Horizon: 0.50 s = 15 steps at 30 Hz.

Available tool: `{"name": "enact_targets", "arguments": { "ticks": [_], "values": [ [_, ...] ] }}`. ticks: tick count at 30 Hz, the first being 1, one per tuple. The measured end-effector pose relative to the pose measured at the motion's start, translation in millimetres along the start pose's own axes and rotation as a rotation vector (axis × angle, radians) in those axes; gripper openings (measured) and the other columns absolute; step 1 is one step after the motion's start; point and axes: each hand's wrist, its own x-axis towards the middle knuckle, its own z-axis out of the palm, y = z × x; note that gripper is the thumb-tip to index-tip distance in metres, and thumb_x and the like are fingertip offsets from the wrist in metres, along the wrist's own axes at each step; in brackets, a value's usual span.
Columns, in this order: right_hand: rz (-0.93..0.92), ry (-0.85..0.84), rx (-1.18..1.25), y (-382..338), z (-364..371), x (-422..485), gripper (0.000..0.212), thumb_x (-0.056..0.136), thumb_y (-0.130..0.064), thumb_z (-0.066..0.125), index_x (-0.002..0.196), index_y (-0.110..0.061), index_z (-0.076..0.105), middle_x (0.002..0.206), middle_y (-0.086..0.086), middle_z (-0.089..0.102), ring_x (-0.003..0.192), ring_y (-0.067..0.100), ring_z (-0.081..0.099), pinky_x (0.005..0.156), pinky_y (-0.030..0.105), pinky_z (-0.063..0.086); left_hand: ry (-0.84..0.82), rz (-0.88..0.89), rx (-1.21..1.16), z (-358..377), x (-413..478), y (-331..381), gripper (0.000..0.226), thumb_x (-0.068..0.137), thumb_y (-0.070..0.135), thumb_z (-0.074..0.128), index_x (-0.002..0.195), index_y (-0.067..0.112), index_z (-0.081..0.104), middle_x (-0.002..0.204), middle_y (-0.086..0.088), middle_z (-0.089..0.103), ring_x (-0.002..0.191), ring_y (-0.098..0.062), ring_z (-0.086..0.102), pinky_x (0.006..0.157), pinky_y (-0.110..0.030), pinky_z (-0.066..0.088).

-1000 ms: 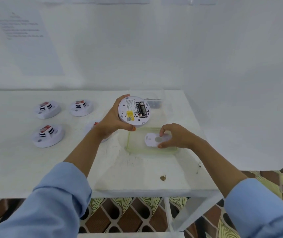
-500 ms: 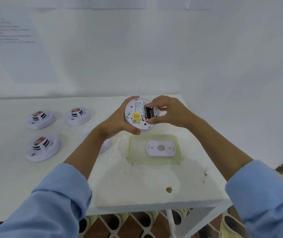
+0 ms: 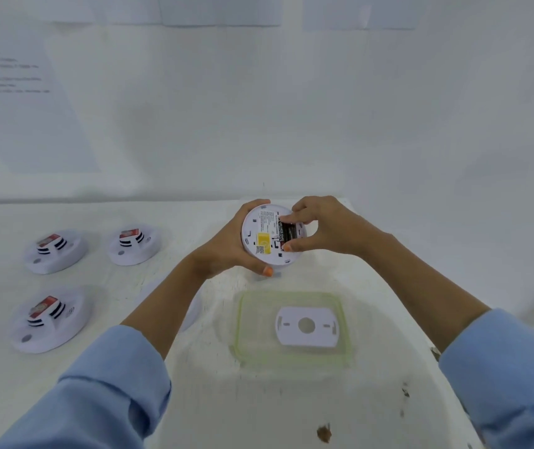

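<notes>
Head view, one moment.

**Position.** The smoke detector [image 3: 264, 241] is held in the air at centre frame, above the far part of the white table [image 3: 259, 400] and beyond the green-rimmed tray [image 3: 243, 319].

**Grip.**
- The left hand [image 3: 227, 251] wraps the disc's left rim, fingers curled over the top edge and thumb under the lower edge. The hold looks firm.
- The right hand [image 3: 327, 226] is curled, with fingertips on the upper side of the dark batteries [image 3: 286, 233] and the thumb at their lower side, pinching across them.
- Whether a cell has lifted out of its seat cannot be told, because the fingers cover it.

**Progress (judgement).**
- The back cover [image 3: 306, 325] is off and lies flat in the tray, so the opening step is done.
- The work in hand is on the batteries.
- Left to do: finish with the cells, and probably refit the cover.
- Three more detectors [image 3: 55, 251] [image 3: 134, 244] [image 3: 50, 319] sit dome-up at the left of the frame and appear untouched.
- Another white disc [image 3: 191, 312] shows partly behind the left forearm.

**Orientation.**
- The detector is turned underside up, with its back face tipped toward the camera and a little to the right. The dome faces away, into the left palm.
- The round body has no long axis of its own.
- The yellow label sits lower centre on the face, and the battery block sits to the right of it.
- The batteries' long axis seems to run from upper left to lower right, though this is partly hidden.
</notes>
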Motion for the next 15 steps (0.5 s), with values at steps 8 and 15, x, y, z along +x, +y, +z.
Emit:
{"name": "enact_targets", "arguments": {
  "ticks": [8, 15],
  "values": [
    [-0.089, 0.03, -0.157, 16.5, 4.3, 11.8, 0.053, 0.078, -0.038, 0.07, 0.125, -0.014, 0.058, 0.115, 0.008, 0.057, 0.099, 0.023, 0.055, 0.084, 0.027, 0.042, -0.002, 0.02, -0.032, -6.7, 19.6, -8.5, 0.104, 0.04, 0.007, 0.083, 0.129, 0.033, 0.036, 0.128, 0.001, 0.048, 0.113, -0.01, 0.054, 0.08, -0.028, 0.052],
    [-0.173, 0.082, -0.222, 17.7, 14.3, 18.0, 0.057, 0.077, -0.049, 0.05, 0.107, -0.004, 0.067, 0.094, 0.017, 0.065, 0.068, 0.032, 0.063, 0.06, 0.029, 0.051, -0.02, 0.009, -0.035, -20.4, 27.4, -11.0, 0.105, 0.041, 0.004, 0.082, 0.131, 0.033, 0.036, 0.13, 0.0, 0.048, 0.115, -0.015, 0.054, 0.083, -0.033, 0.053]
  ]
}}
